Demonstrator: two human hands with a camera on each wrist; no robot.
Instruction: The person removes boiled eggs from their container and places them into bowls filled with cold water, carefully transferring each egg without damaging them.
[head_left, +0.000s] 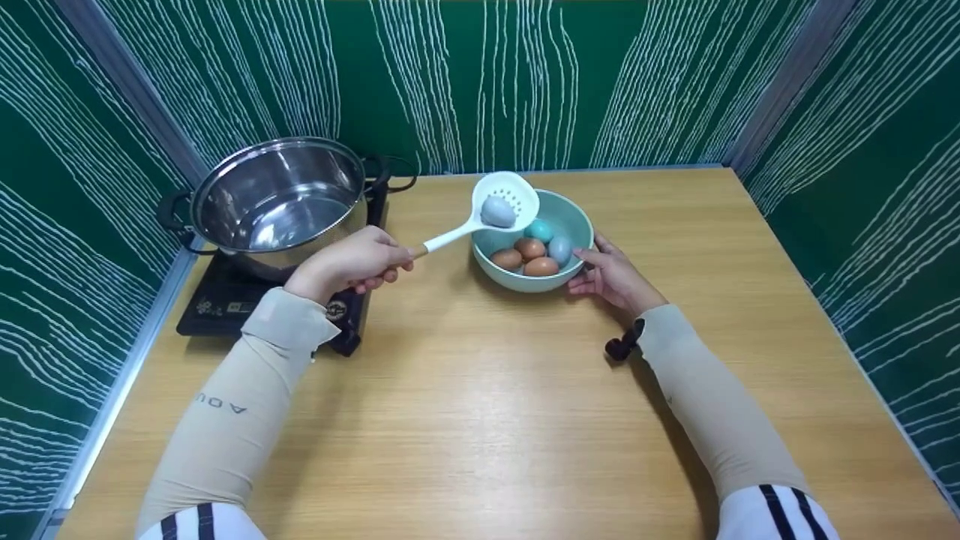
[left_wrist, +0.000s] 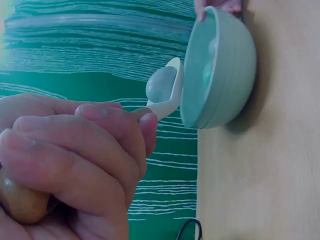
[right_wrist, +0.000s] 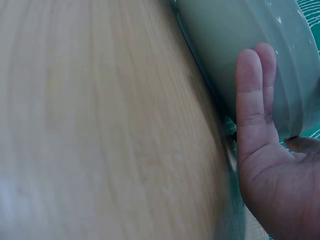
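My left hand (head_left: 349,262) grips the wooden handle of a white slotted spoon (head_left: 448,237), its fingers wrapped round it in the left wrist view. A pale blue egg (head_left: 498,212) rests in the spoon's head, which is over the left rim of a light green bowl (head_left: 525,284). Inside the bowl lie several eggs: brown ones (head_left: 541,267), a pale blue one (head_left: 560,249) and a turquoise one (head_left: 538,229). My right hand (head_left: 615,276) holds the bowl's right side, thumb at the rim. Two of its fingers (right_wrist: 249,95) lie straight along the outer wall.
At the left, a steel pot (head_left: 277,199) with black handles stands uncovered on a black induction cooker (head_left: 225,300). A black cable (head_left: 405,171) runs behind it. Green panels (head_left: 525,90) with white lines enclose the wooden table (head_left: 487,420).
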